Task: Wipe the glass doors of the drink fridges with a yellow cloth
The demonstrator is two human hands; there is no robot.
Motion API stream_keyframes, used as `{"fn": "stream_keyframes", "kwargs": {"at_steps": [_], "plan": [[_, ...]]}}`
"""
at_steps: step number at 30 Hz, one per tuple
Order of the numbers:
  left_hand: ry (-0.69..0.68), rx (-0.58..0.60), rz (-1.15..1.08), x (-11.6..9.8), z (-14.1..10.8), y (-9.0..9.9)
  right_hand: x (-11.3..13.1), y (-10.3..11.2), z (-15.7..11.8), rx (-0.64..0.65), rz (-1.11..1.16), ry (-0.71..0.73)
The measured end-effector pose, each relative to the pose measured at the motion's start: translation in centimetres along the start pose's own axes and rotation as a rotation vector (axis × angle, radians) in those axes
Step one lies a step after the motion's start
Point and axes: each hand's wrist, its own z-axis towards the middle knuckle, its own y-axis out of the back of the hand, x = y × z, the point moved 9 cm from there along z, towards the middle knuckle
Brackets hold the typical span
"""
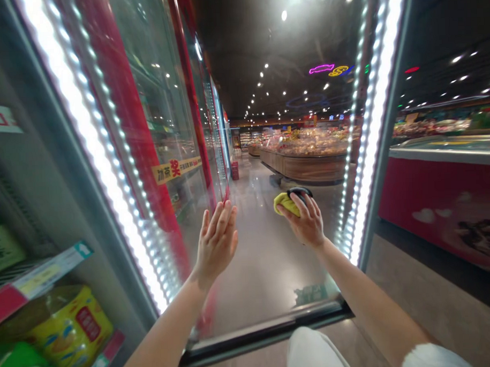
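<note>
A glass door (256, 269) with bright LED strips along both sides and a dark bottom rail stands in front of me. My left hand (217, 240) is at the glass left of centre, its fingers stretched out and close together, with nothing in it. Right of centre, my right hand (308, 221) holds a yellow cloth (284, 203) at the glass. A black curved part, perhaps the door's handle, shows just behind the fingers of my right hand; I cannot make out whether it belongs to the cloth.
Shelves with yellow and green packages (69, 329) stand at the lower left. Red-framed cooler doors (196, 99) run ahead on the left. Through the glass appears a wooden produce stand (304, 165). A red chest freezer (438, 198) is on the right. My knee (315, 352) shows below.
</note>
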Motion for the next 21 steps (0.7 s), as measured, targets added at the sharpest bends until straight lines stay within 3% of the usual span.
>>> {"fn": "stream_keyframes", "kwargs": {"at_steps": [3,6,8,11,13,14,18,21], "plan": [[0.040,0.004,0.018,1.3,-0.5,0.7,-1.9,0.0,2.0,-0.085,-0.025,-0.249],[0.080,0.011,0.017,2.0,-0.6,1.0,0.6,-0.3,5.2,-0.152,-0.019,-0.349],[0.084,0.021,0.011,2.0,-0.7,0.9,3.5,-0.7,6.1,-0.125,0.011,-0.262],[0.089,0.039,0.012,1.9,-1.1,0.6,6.6,-0.8,4.3,-0.025,0.070,-0.010],[0.086,0.051,0.025,2.0,-1.6,0.7,6.6,-0.4,2.2,0.003,0.095,0.105],[0.083,0.057,0.036,2.1,-1.9,0.7,5.8,-0.1,1.7,-0.003,0.099,0.097],[0.079,0.075,0.078,2.9,-2.7,1.3,3.0,0.0,3.3,-0.083,0.102,-0.216],[0.097,0.097,0.066,3.4,-3.0,1.5,5.9,-0.8,6.0,-0.103,0.137,-0.292]]}}
